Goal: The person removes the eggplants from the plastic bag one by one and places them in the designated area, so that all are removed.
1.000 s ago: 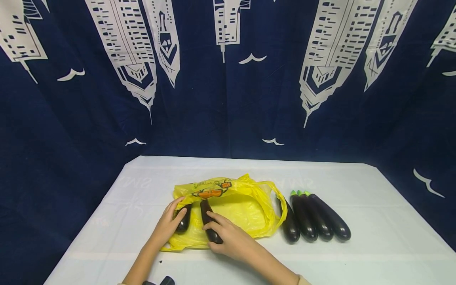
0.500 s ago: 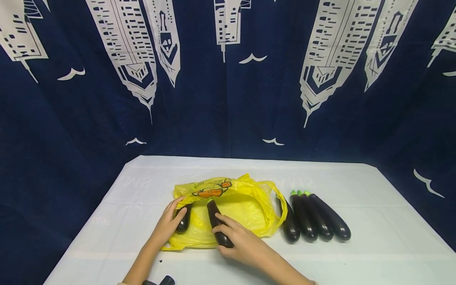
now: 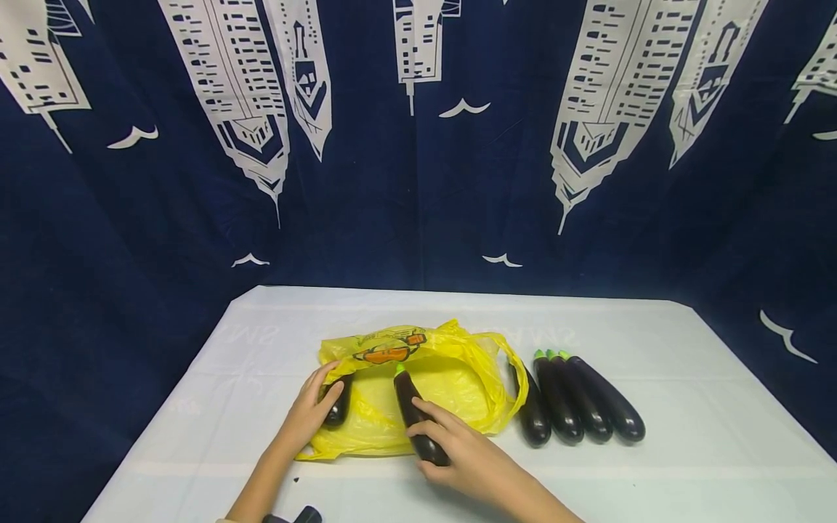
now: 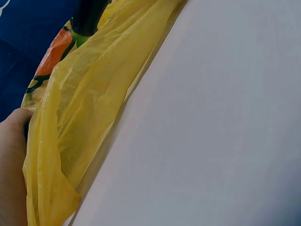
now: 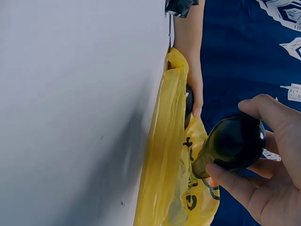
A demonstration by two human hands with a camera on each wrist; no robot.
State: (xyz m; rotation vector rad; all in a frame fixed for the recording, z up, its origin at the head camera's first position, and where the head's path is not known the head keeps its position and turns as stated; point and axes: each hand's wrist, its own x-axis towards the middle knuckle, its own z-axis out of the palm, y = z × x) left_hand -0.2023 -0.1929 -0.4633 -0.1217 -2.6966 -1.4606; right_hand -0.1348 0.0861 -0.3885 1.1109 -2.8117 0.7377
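Note:
The yellow plastic bag (image 3: 451, 378) lies with its mouth facing the person. My right hand (image 3: 461, 450) grips a dark eggplant (image 3: 413, 418) near its blunt end, its green stem toward the bag's mouth; the right wrist view has this eggplant (image 5: 235, 143) between thumb and fingers of the hand (image 5: 277, 155). At the bag's left side, my left hand (image 3: 314, 403) holds the bag's edge with its fingers and has its thumb against another eggplant (image 3: 338, 407) inside. In the left wrist view the bag (image 4: 94, 99) covers much of that hand (image 4: 11, 165).
Several eggplants (image 3: 588, 399) lie side by side on the white table (image 3: 693, 407) right of the bag, the leftmost partly behind its handle. A black object (image 3: 307, 515) is at the table's near edge. A dark blue patterned curtain (image 3: 418, 218) hangs behind.
My right hand has moved to the right and slightly toward the person with the gripped eggplant, whose green stem now shows. My left hand and the bag have stayed nearly still.

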